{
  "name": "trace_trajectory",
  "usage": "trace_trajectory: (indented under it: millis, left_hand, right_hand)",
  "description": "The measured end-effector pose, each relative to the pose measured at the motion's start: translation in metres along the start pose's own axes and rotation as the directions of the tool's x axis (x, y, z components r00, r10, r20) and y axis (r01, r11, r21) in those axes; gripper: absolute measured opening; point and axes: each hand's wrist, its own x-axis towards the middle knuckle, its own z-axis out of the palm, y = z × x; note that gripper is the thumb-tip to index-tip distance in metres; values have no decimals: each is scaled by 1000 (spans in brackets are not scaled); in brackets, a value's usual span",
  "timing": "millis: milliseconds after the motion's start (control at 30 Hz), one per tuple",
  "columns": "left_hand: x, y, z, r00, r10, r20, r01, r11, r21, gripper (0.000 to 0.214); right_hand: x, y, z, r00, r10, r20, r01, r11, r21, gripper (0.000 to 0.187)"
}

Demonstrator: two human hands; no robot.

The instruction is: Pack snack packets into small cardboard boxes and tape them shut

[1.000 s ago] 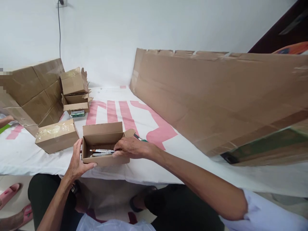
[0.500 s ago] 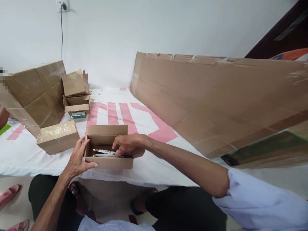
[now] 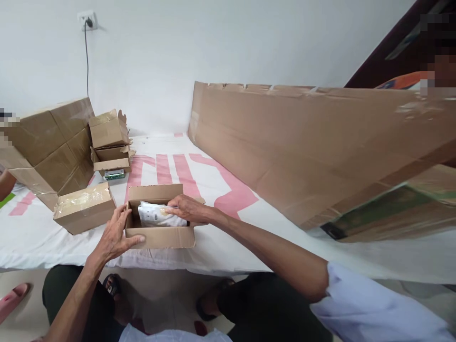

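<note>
A small open cardboard box (image 3: 160, 237) stands near the front edge of the covered table, its flaps folded out. My left hand (image 3: 116, 236) grips its left end, thumb along the front flap and fingers on the left wall. Inside lies a white packet (image 3: 153, 216) with a printed label and a barcode. My right hand (image 3: 190, 209) reaches in from the right, its fingers closed on the packet's right part. The palm hides what is beneath it.
Left of the box sits a taped carton (image 3: 84, 209). Behind it are an open carton (image 3: 112, 165), a green small box (image 3: 114, 175) and another carton (image 3: 109, 130). Large cardboard panels (image 3: 302, 142) stand at right and left. A person's arm (image 3: 5, 184) shows at the left edge.
The white packet, seen nearly edge-on and low in the box before, now shows its broad labelled face higher up. My right hand has risen slightly; the left keeps its hold.
</note>
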Motion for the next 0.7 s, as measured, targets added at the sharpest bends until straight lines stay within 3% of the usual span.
trace_trajectory:
  millis: [167, 333, 467, 600, 700]
  left_hand:
    - [4, 3, -2, 1000, -1, 26, 0, 999, 33, 88]
    - [8, 1, -18, 996, 5, 88, -10, 998, 58, 81]
    - [22, 6, -39, 991, 134, -32, -132, 990, 39, 77]
    - [54, 21, -59, 947, 297, -125, -286, 953, 98, 86]
    - [79, 32, -67, 932, 351, -88, -346, 936, 65, 71]
  right_hand:
    - [1, 3, -6, 993, -48, -110, 65, 985, 159, 49]
    - [2, 2, -21, 984, -80, -162, 121, 958, 260, 50]
    - [3, 3, -37, 976, 7, -219, 96, 886, 453, 47]
    - [6, 1, -47, 972, 153, -180, 33, 668, 744, 42]
    - [12, -3, -46, 977, 170, -128, 41, 438, 898, 28]
